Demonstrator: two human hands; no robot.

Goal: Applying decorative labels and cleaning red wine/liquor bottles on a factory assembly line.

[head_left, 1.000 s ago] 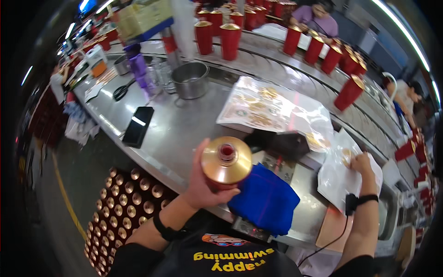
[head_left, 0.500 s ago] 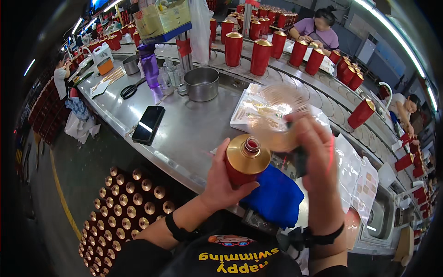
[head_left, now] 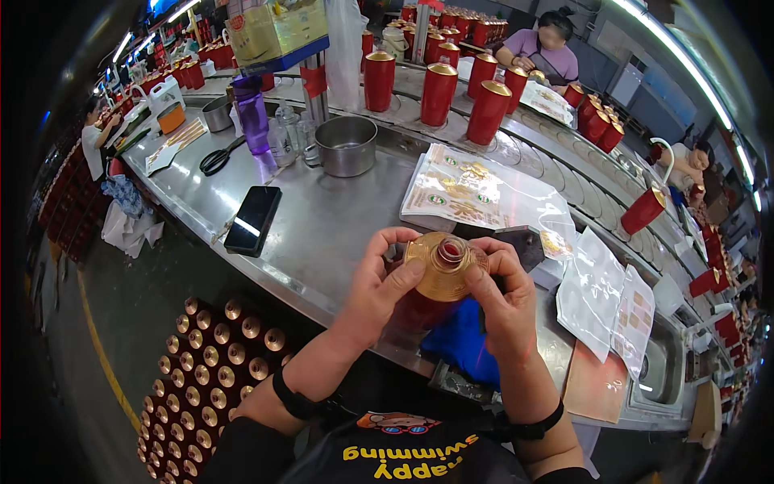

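Observation:
A red bottle with a gold shoulder and a bare threaded neck stands upright in front of me at the bench edge. Around the neck lies a thin, round, see-through goldish disc with a hole in its middle. My left hand pinches the disc's left side, thumb on top and fingers curled behind. On the opposite side my right hand pinches it in the same way. Whether my fingers also touch the bottle is hidden. Under and beside the bottle sits a blue cloth.
Printed sheets lie behind my hands, with a dark angular block beside them. A phone, metal pot and purple bottle stand leftward. Red bottles line the conveyor. Gold-topped bottles crowd below left.
My right hand has brought the disc down from beside the bottle onto its neck. My left hand has shifted from the bottle's side up to the disc.

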